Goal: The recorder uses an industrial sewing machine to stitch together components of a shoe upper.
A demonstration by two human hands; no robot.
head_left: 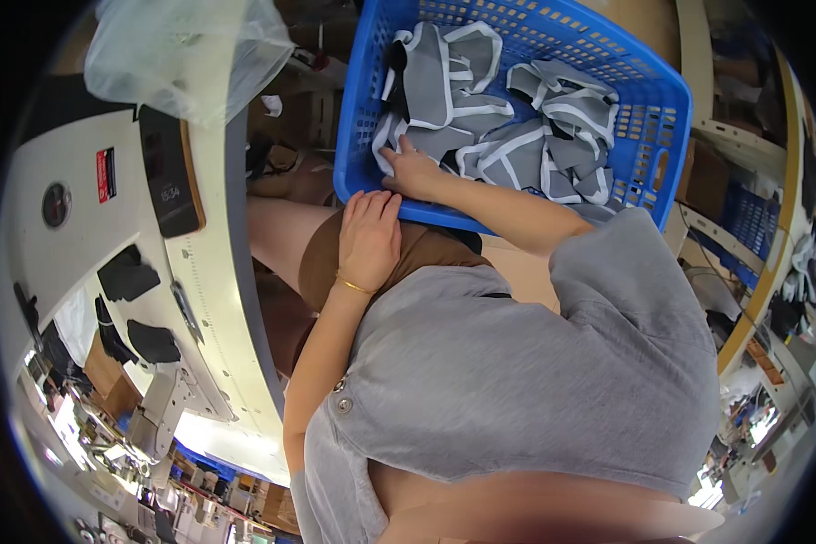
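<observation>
A blue plastic basket [671, 91] with perforated walls stands in front of me, holding several grey cloth pieces [426, 86] edged with white binding. My right hand [412, 172] reaches over the near rim into the basket's left corner. Its fingers are apart and touch a grey piece there; part of the fingertips is hard to make out. My left hand [370, 231], with a gold bracelet at the wrist, lies against the outside of the near left corner. Its fingers are stretched out toward the rim, with nothing seen in them.
To my left runs a white sewing-machine table [218, 263], bearing a phone [170, 172], small black cloth pieces [127, 274] and a pen-like tool [186, 308]. A translucent plastic bag [190, 54] hangs over its far end. Wooden and metal framing [762, 308] stands at right.
</observation>
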